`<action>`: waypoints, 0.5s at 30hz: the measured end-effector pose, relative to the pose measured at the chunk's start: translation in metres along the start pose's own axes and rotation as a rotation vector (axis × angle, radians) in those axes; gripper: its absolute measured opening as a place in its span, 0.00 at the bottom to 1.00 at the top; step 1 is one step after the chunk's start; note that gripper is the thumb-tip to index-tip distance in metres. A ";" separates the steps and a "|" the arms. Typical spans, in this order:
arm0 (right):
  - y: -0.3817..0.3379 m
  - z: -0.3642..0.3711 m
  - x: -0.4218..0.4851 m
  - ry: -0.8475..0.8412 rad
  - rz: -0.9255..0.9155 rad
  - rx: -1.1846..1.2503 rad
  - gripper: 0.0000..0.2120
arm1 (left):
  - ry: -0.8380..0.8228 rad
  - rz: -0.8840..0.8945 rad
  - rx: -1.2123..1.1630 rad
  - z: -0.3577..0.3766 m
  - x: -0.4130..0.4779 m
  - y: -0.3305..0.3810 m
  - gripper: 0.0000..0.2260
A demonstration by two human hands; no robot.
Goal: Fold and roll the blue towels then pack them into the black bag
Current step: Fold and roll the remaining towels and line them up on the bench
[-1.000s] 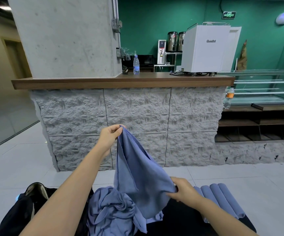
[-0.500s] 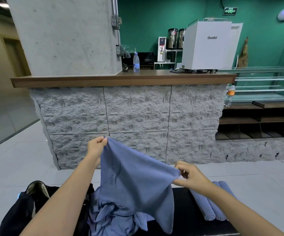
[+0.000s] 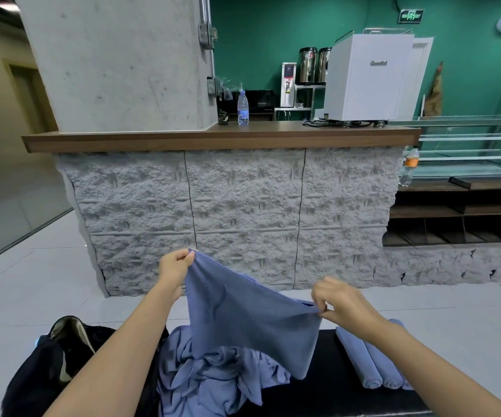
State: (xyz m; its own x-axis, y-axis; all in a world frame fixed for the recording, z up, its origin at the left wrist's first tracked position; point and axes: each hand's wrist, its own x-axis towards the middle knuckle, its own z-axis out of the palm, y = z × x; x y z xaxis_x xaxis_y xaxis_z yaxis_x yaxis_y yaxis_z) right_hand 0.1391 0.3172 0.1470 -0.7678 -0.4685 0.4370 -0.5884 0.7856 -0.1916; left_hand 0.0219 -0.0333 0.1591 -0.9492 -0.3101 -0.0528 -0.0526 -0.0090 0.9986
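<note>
Head view: we hold a soft blue cloth towel (image 3: pixel 249 320) spread in the air between both hands. Our left hand (image 3: pixel 175 264) pinches its upper corner, thumb and fingers (image 3: pixel 184 256) curled tight on the fabric. Our right hand (image 3: pixel 342 305), lower and to the right, nips the opposite corner between thumb and fingertips (image 3: pixel 318 305), the remaining fingers bent.

The cloth sags between the two grips and hangs below them. Beneath it is a crumpled heap of blue towels (image 3: pixel 213 383), which lies under the left fingers on a flat black padded surface (image 3: pixel 327 383). Just below the right fingers, rolled blue towels (image 3: pixel 369 362) lie side by side on that surface.

Down and left of the left fingers, past our forearm, sits the open black fabric bag (image 3: pixel 47 365). Beyond both sets of fingers stands a grey rough stone counter (image 3: pixel 243 206) with a brown wooden top.
</note>
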 end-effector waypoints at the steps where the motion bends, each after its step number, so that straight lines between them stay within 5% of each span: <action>1: -0.002 -0.001 0.001 -0.009 -0.021 -0.005 0.20 | 0.006 -0.003 -0.004 -0.001 0.001 -0.001 0.04; 6: 0.006 -0.011 0.002 -0.137 0.065 -0.019 0.08 | 0.017 0.013 -0.022 -0.003 -0.001 0.001 0.15; 13: 0.021 -0.017 -0.002 -0.162 -0.173 -0.258 0.19 | 0.036 0.022 -0.005 -0.008 0.000 0.002 0.12; 15: 0.025 -0.020 -0.001 -0.237 -0.101 -0.246 0.18 | 0.044 0.027 -0.023 -0.010 0.000 0.002 0.12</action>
State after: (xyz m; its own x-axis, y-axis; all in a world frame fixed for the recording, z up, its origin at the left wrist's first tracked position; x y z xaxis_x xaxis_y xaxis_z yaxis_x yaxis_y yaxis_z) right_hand 0.1299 0.3451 0.1592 -0.7631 -0.6070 0.2216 -0.6079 0.7907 0.0723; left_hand 0.0249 -0.0424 0.1617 -0.9356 -0.3522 -0.0261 -0.0195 -0.0223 0.9996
